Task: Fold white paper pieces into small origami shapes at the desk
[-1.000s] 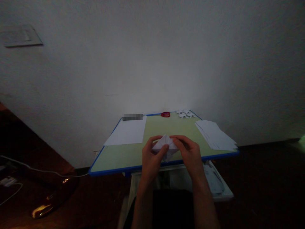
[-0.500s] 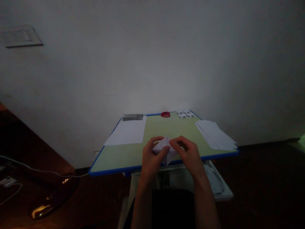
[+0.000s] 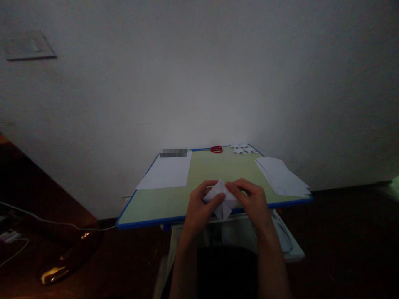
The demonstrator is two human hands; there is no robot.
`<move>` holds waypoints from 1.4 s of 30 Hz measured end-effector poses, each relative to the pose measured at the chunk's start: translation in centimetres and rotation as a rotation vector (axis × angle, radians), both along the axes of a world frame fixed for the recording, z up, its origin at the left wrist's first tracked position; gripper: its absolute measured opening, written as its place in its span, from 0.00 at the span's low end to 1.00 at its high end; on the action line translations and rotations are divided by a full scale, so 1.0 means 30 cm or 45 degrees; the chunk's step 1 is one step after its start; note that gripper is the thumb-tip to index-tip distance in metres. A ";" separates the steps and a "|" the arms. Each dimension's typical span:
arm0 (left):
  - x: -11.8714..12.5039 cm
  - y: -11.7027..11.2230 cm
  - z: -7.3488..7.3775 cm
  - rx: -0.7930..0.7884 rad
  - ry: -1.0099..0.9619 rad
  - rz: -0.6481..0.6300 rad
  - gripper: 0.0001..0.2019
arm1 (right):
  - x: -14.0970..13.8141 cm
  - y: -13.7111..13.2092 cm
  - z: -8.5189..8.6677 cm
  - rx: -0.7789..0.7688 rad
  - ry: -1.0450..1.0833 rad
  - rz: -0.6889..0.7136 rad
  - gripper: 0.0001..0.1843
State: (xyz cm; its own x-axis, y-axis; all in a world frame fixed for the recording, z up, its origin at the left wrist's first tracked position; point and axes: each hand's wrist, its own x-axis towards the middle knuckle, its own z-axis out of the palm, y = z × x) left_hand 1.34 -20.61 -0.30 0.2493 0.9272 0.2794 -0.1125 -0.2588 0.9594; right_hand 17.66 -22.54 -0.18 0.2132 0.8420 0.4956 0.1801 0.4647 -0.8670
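A small folded sheet of white paper (image 3: 222,211), roughly diamond-shaped with creases, is held between my two hands above the table's front edge. My left hand (image 3: 201,203) grips its left side, the thumb lying across the middle of the front and the fingers behind. At the upper right, my right hand (image 3: 251,201) pinches the paper between thumb and forefinger. Parts of the paper are hidden by my thumbs and fingers.
The pale green table (image 3: 215,170) has a blue rim. A white sheet (image 3: 170,172) lies left, with a blurred-out dark object (image 3: 173,153) at its far end. Red-handled scissors (image 3: 216,149) and several folded paper pieces (image 3: 243,149) lie at the back. A paper stack (image 3: 282,176) lies right.
Both hands have shifted slightly right with the paper. Its front now faces me more, and the lower point shows wider and flatter.
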 end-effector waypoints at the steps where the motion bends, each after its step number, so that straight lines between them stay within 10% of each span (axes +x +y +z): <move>1: -0.001 0.002 -0.001 0.019 0.015 0.008 0.18 | 0.001 0.000 0.000 0.001 -0.001 0.000 0.12; 42: 0.001 -0.016 0.014 0.147 0.090 0.126 0.16 | -0.023 -0.003 0.003 0.003 -0.165 -0.049 0.16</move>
